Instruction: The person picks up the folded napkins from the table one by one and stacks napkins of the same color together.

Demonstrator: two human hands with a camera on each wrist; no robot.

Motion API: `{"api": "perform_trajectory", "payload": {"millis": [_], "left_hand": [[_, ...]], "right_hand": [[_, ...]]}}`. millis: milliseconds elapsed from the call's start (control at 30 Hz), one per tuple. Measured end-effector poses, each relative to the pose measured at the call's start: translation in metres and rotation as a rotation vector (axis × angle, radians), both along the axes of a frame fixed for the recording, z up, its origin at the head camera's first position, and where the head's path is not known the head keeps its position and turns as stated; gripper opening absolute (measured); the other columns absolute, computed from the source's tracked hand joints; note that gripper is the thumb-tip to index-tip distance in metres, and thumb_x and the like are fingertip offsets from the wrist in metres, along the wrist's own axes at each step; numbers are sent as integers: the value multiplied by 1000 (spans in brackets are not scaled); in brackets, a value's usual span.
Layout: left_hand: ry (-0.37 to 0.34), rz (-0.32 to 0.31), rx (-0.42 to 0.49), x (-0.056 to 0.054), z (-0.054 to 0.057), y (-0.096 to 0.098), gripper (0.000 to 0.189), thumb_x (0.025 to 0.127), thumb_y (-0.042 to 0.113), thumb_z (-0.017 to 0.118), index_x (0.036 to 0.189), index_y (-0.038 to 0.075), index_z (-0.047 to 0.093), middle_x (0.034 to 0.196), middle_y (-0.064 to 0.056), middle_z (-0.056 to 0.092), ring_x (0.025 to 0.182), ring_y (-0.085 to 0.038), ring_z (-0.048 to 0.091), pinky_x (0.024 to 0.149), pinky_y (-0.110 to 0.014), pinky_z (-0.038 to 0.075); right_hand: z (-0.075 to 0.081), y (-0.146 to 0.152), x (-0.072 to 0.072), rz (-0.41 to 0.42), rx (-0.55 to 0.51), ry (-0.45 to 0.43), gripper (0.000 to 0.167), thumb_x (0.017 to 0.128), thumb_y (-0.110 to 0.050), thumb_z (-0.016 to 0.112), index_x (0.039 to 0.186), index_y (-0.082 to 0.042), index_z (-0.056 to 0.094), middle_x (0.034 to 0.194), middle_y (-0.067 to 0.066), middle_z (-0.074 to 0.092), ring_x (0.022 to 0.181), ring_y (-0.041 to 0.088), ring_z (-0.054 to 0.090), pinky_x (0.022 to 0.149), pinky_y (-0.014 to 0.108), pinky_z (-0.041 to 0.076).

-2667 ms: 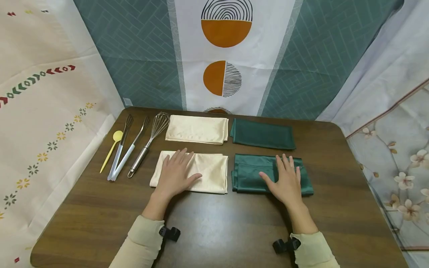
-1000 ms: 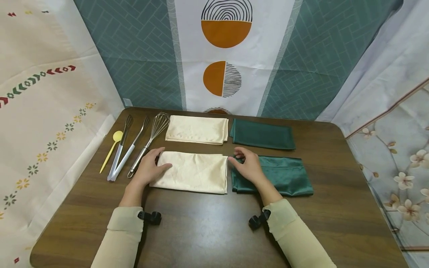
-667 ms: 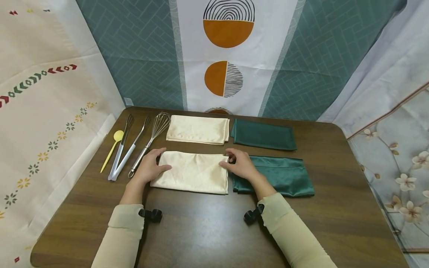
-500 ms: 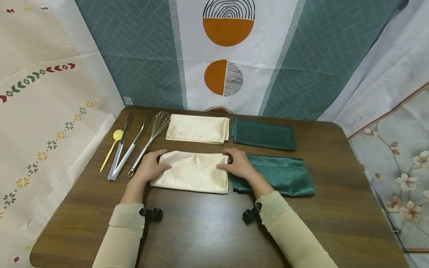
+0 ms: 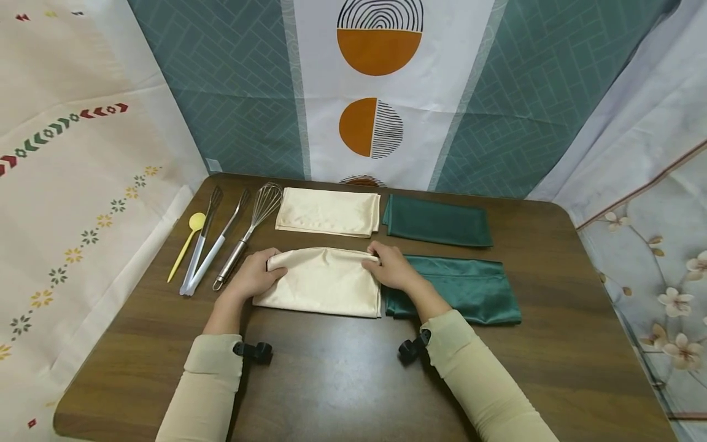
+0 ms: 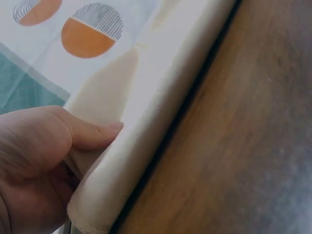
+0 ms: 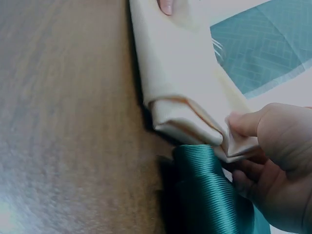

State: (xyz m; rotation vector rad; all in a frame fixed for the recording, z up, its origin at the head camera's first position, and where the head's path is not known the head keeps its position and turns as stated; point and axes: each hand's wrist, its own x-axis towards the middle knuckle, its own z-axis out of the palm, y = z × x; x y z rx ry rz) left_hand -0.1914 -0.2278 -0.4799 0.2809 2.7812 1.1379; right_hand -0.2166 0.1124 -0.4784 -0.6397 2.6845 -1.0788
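Arching at its far edge, the near cream cloth [image 5: 326, 285] is sitting in the front row, between the whisk [image 5: 242, 245] and the near green cloth [image 5: 464, 288]. The left hand [image 5: 256, 275] is pinching one far corner and the right hand [image 5: 393, 265] the other, I'm guessing to hold the layers together. The whisk is crowding the left hand; the far cream cloth [image 5: 328, 212] is leaving a narrow strip, while the table [image 5: 326, 368] is opening widest towards the person.
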Motion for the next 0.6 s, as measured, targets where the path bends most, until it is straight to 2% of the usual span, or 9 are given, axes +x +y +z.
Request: {"api": "perform_trajectory", "payload": {"millis": [67, 167, 200, 267, 333, 367, 433, 533, 600], "left_hand": [[-12, 25, 30, 1, 1, 0, 22, 90, 10, 76, 105, 1, 63, 89, -14, 65, 75, -25, 58, 65, -36, 47], [-22, 46, 45, 0, 1, 0, 26, 87, 11, 80, 103, 0, 62, 87, -13, 65, 73, -24, 58, 64, -35, 47], [-21, 47, 43, 0, 0, 0, 25, 87, 12, 80, 102, 0, 63, 84, -11, 65, 72, -23, 57, 63, -35, 47], [-16, 52, 32, -1, -1, 1, 21, 89, 13, 79, 96, 2, 63, 75, -8, 60, 67, -21, 54, 61, -34, 45], [-1, 57, 21, -2, -2, 2, 22, 91, 16, 77, 90, 3, 59, 68, -5, 51, 63, -21, 48, 59, -34, 41], [7, 62, 16, -3, -2, 3, 24, 92, 17, 76, 88, 4, 57, 67, -4, 47, 64, -21, 47, 60, -34, 40], [20, 82, 23, -5, -3, 5, 23, 94, 19, 74, 90, 4, 56, 69, -4, 47, 66, -22, 47, 62, -34, 39], [-1, 107, 75, -8, -4, 7, 21, 98, 19, 68, 104, 2, 57, 82, -10, 57, 77, -25, 53, 69, -36, 43], [-30, 112, 126, -10, -4, 8, 30, 98, 18, 67, 120, 0, 56, 98, -16, 64, 88, -29, 58, 77, -39, 47]], "right_hand": [[1, 1, 0, -4, -20, -18, 17, 101, -18, 64, 100, -7, 52, 61, -3, 38, 54, 13, 38, 59, 29, 36], [2, 2, 0, -6, -7, -53, 29, 96, -22, 73, 106, -8, 49, 71, 2, 46, 69, 21, 44, 69, 34, 40], [2, 3, 0, -2, 0, -64, 35, 93, -23, 76, 109, -8, 48, 79, 5, 52, 77, 24, 49, 74, 36, 43], [1, 4, 0, 4, -9, -98, 49, 88, -23, 81, 119, -8, 46, 104, 14, 61, 101, 31, 55, 87, 42, 47], [0, 6, -1, 2, -42, -135, 60, 86, -21, 83, 129, -7, 44, 129, 21, 58, 123, 38, 53, 97, 49, 47], [-1, 6, -1, -3, -59, -140, 61, 87, -20, 83, 133, -5, 45, 136, 23, 56, 128, 39, 52, 99, 51, 47], [-2, 7, -2, -14, -96, -145, 56, 89, -18, 80, 134, -2, 52, 133, 22, 59, 125, 37, 55, 98, 51, 49], [-4, 8, -5, -9, -113, -106, 30, 97, -20, 71, 114, 4, 64, 98, 17, 67, 89, 28, 63, 82, 43, 52], [-5, 8, -6, -16, -115, -87, 32, 101, -22, 64, 115, 7, 66, 81, 12, 62, 73, 21, 56, 77, 40, 50]]}}
